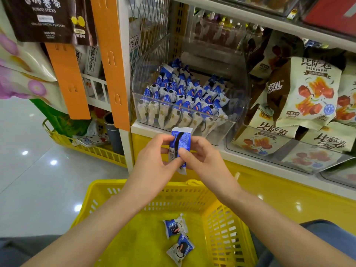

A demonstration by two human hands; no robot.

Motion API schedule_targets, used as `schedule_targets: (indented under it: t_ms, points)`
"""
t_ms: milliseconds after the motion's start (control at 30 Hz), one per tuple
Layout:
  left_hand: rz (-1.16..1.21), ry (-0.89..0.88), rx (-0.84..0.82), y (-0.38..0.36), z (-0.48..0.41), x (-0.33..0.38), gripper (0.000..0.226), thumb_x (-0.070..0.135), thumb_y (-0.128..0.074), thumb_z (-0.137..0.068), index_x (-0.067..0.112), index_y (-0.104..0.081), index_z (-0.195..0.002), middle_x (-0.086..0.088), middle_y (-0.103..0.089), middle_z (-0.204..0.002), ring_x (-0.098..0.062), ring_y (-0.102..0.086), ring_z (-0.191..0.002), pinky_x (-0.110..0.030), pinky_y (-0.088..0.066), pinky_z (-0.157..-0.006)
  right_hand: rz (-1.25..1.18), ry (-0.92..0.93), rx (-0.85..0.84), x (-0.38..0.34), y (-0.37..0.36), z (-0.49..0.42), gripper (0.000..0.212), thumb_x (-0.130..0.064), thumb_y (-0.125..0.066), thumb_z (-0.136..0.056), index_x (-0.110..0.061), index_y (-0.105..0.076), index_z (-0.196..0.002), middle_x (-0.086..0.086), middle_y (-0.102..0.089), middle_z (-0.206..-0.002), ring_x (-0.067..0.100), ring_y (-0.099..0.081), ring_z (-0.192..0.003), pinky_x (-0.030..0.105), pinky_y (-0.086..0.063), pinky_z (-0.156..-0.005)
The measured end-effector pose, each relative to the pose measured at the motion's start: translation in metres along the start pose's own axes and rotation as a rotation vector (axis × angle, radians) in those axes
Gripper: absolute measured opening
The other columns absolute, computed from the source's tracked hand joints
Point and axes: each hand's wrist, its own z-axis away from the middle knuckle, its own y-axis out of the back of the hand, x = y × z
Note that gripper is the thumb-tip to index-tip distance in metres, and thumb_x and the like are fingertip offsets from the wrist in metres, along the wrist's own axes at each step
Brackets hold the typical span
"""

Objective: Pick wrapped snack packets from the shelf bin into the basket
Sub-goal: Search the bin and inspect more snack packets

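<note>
- Both hands, left hand (154, 157) and right hand (202, 160), pinch one blue-and-white wrapped snack packet (179, 145) above the yellow plastic basket (221, 224).
- Two matching packets (178, 237) lie inside.
- The clear plastic shelf bin (192, 97) sits beyond.

You are holding a packet (179, 145) of thin plastic film that is shining glossy and crinkling at its sealed ends. The bin (143, 78) is showing clear, smooth, hard plastic and catching reflections. The basket (217, 218) is looking like moulded yellow plastic with a slight sheen. The floor (38, 170) is gleaming like polished tile. The orange strips (67, 81) are looking matt, and the mesh panel (148, 22) is looking like coated wire.
</note>
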Motion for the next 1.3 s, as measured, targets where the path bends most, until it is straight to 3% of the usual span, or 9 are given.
schedule_targets:
  t_ms: [267, 500, 667, 733, 833, 933, 1033, 1200, 1300]
  points:
    - [0.215, 0.108, -0.080, 0.003, -0.002, 0.003, 0.035, 0.010, -0.068, -0.080, 0.029, -0.051, -0.105, 0.007, -0.062, -0.111, -0.009, -0.061, -0.101, -0.031, -0.053, -0.083, -0.069, -0.021, -0.021, 0.001, 0.003, -0.001, 0.025, -0.015, -0.060, -0.088, -0.022, -0.055, -0.112, -0.004, -0.064, -0.112, 0.012, -0.064, -0.098, 0.024, -0.056, -0.077]
    - [0.359, 0.105, -0.127, 0.009, -0.009, 0.001, 0.033, -0.001, -0.062, -0.083, 0.028, -0.058, -0.097, 0.002, -0.066, -0.103, -0.011, -0.068, -0.087, -0.023, -0.056, -0.065, -0.159, -0.008, -0.026, -0.002, 0.007, -0.004, 0.018, -0.009, -0.057, -0.089, -0.015, -0.058, -0.106, -0.002, -0.067, -0.102, 0.002, -0.066, -0.079, 0.020, -0.056, -0.068]
    - [-0.057, -0.101, -0.001, 0.006, -0.004, 0.000, 0.030, 0.009, -0.055, -0.088, 0.037, -0.051, -0.098, 0.026, -0.057, -0.093, 0.005, -0.060, -0.088, -0.008, -0.049, -0.065, -0.150, 0.011, -0.022, -0.002, 0.001, -0.001, 0.018, -0.008, -0.054, -0.091, -0.015, -0.054, -0.107, 0.000, -0.065, -0.105, 0.004, -0.065, -0.083, 0.025, -0.057, -0.073]
    - [-0.151, -0.158, 0.003, 0.006, -0.001, -0.003, 0.024, 0.019, -0.052, -0.089, 0.035, -0.052, -0.106, 0.025, -0.056, -0.092, 0.004, -0.059, -0.088, -0.012, -0.051, -0.067, -0.127, -0.004, -0.024, 0.000, -0.002, 0.000, 0.023, -0.014, -0.056, -0.090, -0.014, -0.053, -0.112, 0.000, -0.064, -0.111, 0.007, -0.065, -0.092, 0.031, -0.056, -0.082]
    - [-0.221, -0.184, -0.003, 0.008, 0.000, -0.007, 0.023, 0.025, -0.049, -0.090, 0.031, -0.052, -0.112, 0.018, -0.058, -0.097, 0.001, -0.059, -0.087, -0.024, -0.054, -0.071, -0.092, -0.022, -0.035, 0.002, -0.004, 0.000, 0.032, -0.016, -0.061, -0.087, -0.014, -0.051, -0.117, 0.000, -0.062, -0.114, 0.014, -0.065, -0.098, 0.033, -0.055, -0.085]
    - [-0.218, -0.162, -0.003, 0.007, -0.001, -0.008, 0.021, 0.016, -0.048, -0.092, 0.028, -0.053, -0.109, 0.021, -0.056, -0.093, 0.008, -0.056, -0.084, -0.010, -0.049, -0.071, -0.068, -0.025, -0.030, 0.003, -0.005, -0.001, 0.029, -0.014, -0.063, -0.086, -0.016, -0.051, -0.112, 0.000, -0.062, -0.112, 0.015, -0.066, -0.096, 0.032, -0.055, -0.084]
    - [-0.171, -0.079, -0.016, 0.008, -0.006, -0.005, 0.029, 0.004, -0.047, -0.089, 0.033, -0.048, -0.091, 0.026, -0.052, -0.083, 0.015, -0.055, -0.074, 0.000, -0.040, -0.062, 0.037, 0.009, -0.019, 0.007, -0.007, -0.001, 0.028, -0.015, -0.064, -0.085, -0.024, -0.050, -0.107, -0.009, -0.061, -0.107, 0.014, -0.063, -0.100, 0.035, -0.053, -0.088]
    - [-0.202, -0.049, -0.048, 0.011, -0.007, -0.004, 0.018, 0.020, -0.052, -0.091, 0.035, -0.045, -0.085, 0.019, -0.057, -0.079, 0.007, -0.059, -0.069, -0.006, -0.045, -0.059, 0.146, 0.066, -0.058, 0.009, -0.008, 0.000, 0.025, -0.024, -0.062, -0.087, -0.039, -0.044, -0.096, -0.021, -0.057, -0.103, 0.001, -0.061, -0.095, 0.021, -0.054, -0.078]
    - [-0.268, -0.125, -0.032, 0.012, -0.005, -0.003, 0.005, 0.024, -0.048, -0.093, 0.027, -0.047, -0.089, 0.012, -0.059, -0.075, 0.001, -0.058, -0.069, -0.018, -0.047, -0.061, 0.081, 0.028, -0.084, 0.011, -0.010, 0.001, 0.017, -0.027, -0.056, -0.090, -0.032, -0.048, -0.103, -0.014, -0.060, -0.108, 0.005, -0.064, -0.094, 0.029, -0.055, -0.081]
